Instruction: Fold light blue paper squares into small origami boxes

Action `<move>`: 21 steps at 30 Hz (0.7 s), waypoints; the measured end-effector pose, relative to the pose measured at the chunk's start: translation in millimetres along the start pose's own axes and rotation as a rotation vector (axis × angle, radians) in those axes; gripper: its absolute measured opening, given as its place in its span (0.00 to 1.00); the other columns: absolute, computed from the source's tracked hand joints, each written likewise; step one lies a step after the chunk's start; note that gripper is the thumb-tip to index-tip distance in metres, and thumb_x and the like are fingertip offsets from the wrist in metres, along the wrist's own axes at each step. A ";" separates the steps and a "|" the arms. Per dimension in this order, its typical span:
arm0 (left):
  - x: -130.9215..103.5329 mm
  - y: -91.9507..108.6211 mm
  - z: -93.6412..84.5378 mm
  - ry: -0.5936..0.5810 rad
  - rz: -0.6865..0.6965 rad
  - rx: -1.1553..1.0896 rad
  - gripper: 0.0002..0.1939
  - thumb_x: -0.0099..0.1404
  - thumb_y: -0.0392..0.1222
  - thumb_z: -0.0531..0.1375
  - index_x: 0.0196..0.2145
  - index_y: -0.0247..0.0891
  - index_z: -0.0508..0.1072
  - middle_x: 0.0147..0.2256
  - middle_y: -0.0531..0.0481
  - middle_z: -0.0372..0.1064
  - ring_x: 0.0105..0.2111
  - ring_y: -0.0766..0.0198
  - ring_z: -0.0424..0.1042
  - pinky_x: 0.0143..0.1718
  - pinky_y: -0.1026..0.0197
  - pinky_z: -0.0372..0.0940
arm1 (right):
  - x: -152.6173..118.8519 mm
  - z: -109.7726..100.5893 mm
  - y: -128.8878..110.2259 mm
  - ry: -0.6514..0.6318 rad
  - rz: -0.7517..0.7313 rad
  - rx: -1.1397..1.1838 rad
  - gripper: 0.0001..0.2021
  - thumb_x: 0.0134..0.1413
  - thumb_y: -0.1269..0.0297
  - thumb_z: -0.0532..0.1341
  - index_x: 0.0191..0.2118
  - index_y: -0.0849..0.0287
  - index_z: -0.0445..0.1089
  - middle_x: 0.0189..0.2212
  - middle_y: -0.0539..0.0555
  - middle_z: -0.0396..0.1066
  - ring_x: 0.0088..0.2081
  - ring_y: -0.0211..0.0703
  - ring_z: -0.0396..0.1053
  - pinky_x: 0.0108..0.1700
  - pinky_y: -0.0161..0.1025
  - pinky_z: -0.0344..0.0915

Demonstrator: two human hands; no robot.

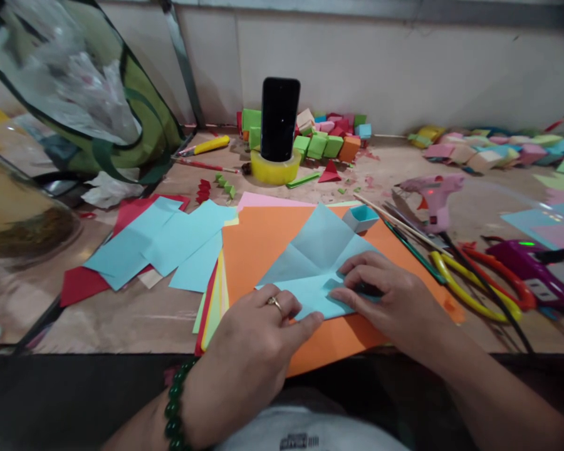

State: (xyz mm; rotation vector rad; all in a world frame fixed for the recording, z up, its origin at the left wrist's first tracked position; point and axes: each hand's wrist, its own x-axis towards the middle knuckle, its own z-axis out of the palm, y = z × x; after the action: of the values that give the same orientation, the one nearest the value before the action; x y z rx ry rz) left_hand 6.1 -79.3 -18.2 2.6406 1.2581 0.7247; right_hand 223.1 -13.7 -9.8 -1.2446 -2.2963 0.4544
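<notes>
A light blue sheet of origami paper (322,241) with crossing creases lies on a stack of coloured paper topped by an orange sheet (258,232). Its near edge is folded up into a flap. My left hand (258,332), with a ring and a green bead bracelet, holds the flap's left side, the thumb along the near edge. My right hand (385,291) grips the right side of the flap with thumb and bent fingers; part of the paper is hidden under them. Just beyond the right fingers sits a small folded blue paper box (361,218).
Left lie loose blue sheets (169,238). Behind, a phone (280,119) stands in a yellow tape roll (275,169) before folded paper blocks (324,144). Right are a pink glue gun (432,194), yellow-handled scissors or pliers (470,294) and a purple power strip (536,269) with a cord.
</notes>
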 end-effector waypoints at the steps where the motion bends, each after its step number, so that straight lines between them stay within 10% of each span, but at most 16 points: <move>1: -0.2 0.0 0.2 0.001 0.003 0.004 0.18 0.63 0.28 0.52 0.48 0.40 0.71 0.34 0.46 0.68 0.32 0.61 0.63 0.32 0.59 0.64 | 0.1 0.0 -0.3 0.002 -0.005 -0.003 0.08 0.52 0.63 0.62 0.24 0.57 0.68 0.32 0.53 0.70 0.33 0.40 0.70 0.35 0.37 0.67; 21: -1.5 1.4 -3.5 -0.037 0.002 -0.002 0.17 0.62 0.28 0.52 0.44 0.38 0.73 0.37 0.45 0.70 0.33 0.59 0.66 0.32 0.56 0.67 | -1.2 -0.2 0.3 -0.015 -0.006 0.010 0.08 0.53 0.64 0.62 0.25 0.57 0.68 0.33 0.53 0.69 0.34 0.41 0.70 0.35 0.37 0.67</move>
State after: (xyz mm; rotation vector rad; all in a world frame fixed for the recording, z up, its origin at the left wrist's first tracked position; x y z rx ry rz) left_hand 4.7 -81.7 -15.3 2.6411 1.2452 0.6744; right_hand 224.0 -14.6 -10.1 -1.2328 -2.3069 0.4746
